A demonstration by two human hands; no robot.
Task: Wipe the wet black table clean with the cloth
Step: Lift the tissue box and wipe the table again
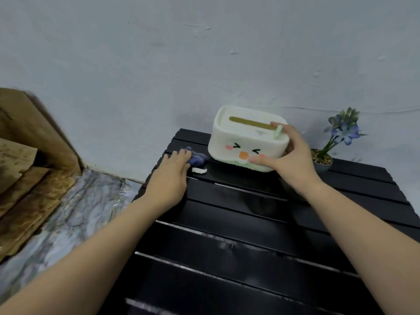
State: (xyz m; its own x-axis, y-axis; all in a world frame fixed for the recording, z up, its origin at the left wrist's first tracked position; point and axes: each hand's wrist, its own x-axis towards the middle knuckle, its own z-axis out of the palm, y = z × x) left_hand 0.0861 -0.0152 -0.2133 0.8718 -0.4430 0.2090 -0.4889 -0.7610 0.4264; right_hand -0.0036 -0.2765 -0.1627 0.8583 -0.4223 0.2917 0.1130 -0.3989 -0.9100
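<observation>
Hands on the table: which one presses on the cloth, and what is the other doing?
The left hand presses the purple cloth; the right hand grips the white tissue box.

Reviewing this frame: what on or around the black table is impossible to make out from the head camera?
- Cloth: mostly under the left hand; its size and fold are hidden.
- Tissue box: its right end is covered by the right hand; whether it is lifted off the table is unclear.
- White scrap: too small to identify.
- Table's near edge: cut off by the frame bottom.
- Wetness: glare only, extent unclear.
</observation>
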